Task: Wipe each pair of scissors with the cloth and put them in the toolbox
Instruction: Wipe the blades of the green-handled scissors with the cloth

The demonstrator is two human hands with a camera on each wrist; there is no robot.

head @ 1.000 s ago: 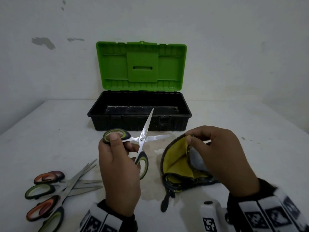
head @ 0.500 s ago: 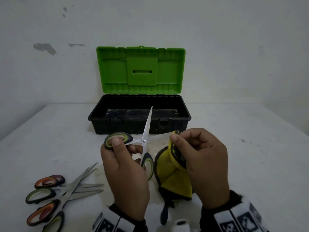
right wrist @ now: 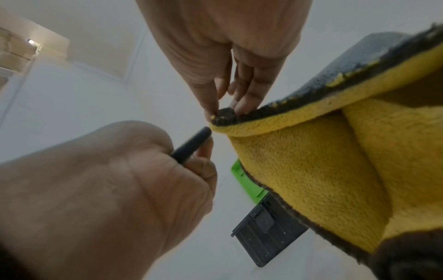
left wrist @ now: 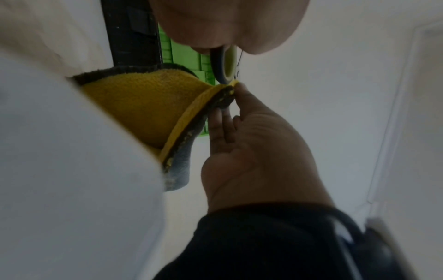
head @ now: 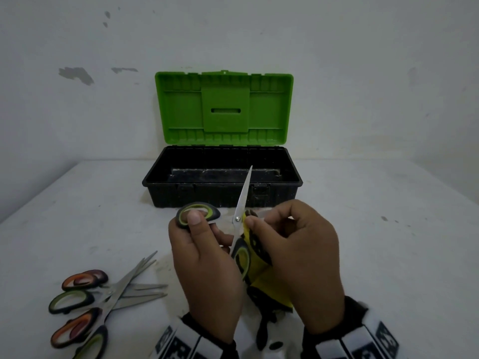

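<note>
On a stained white worktop [head: 363, 229] against a scuffed white wall [head: 77, 73], the left hand [head: 204, 270] grips open scissors [head: 242, 203] while the right hand [head: 303, 257] pinches the cloth [head: 269, 286].

dim, flat indoor light, soft shadows, wide-angle edge bending, both wrist views blurred up close

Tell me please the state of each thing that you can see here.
toolbox: lid open, no scissors visible inside
scissors in hand: blades spread open, held up
left hand: grips the scissors' handles
cloth: partly lifted, folded edge at the blade
right hand: pinches the cloth
scissors on table: two pairs, overlapping
</note>
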